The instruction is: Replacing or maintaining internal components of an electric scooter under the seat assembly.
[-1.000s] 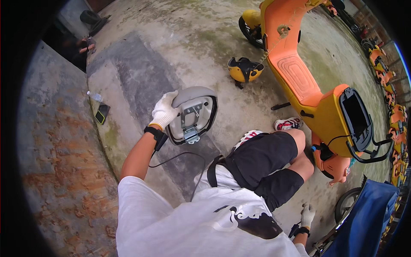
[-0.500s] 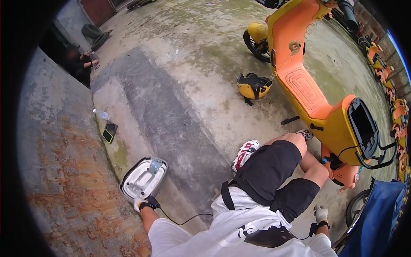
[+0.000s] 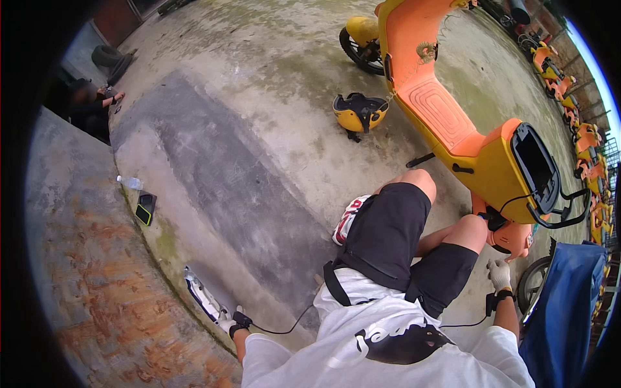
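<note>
My left hand (image 3: 226, 321), in a pale glove, grips the end of a scooter seat (image 3: 202, 295). The seat is tipped up on its edge beside the wall, so only a narrow strip of its white underside and dark rim shows. My gloved right hand (image 3: 499, 275) hangs low behind my knee, just below the orange rear cover (image 3: 514, 239) of the scooter. Its fingers look loosely stretched out, with nothing visible in them. The yellow-and-orange scooter (image 3: 446, 116) stands to the right, its seat opening (image 3: 535, 158) uncovered.
A yellow helmet (image 3: 360, 114) lies on the concrete ahead. By the left wall are a bottle (image 3: 130, 182) and a phone-like device (image 3: 145, 209). A blue cover (image 3: 561, 310) and a wheel (image 3: 533, 281) stand at the right. Another person (image 3: 90, 107) crouches at a doorway.
The seat has gone from showing its full white underside to standing nearly edge-on, still in my left hand. My right hand has moved up toward the orange rear cover. The view has shifted.
</note>
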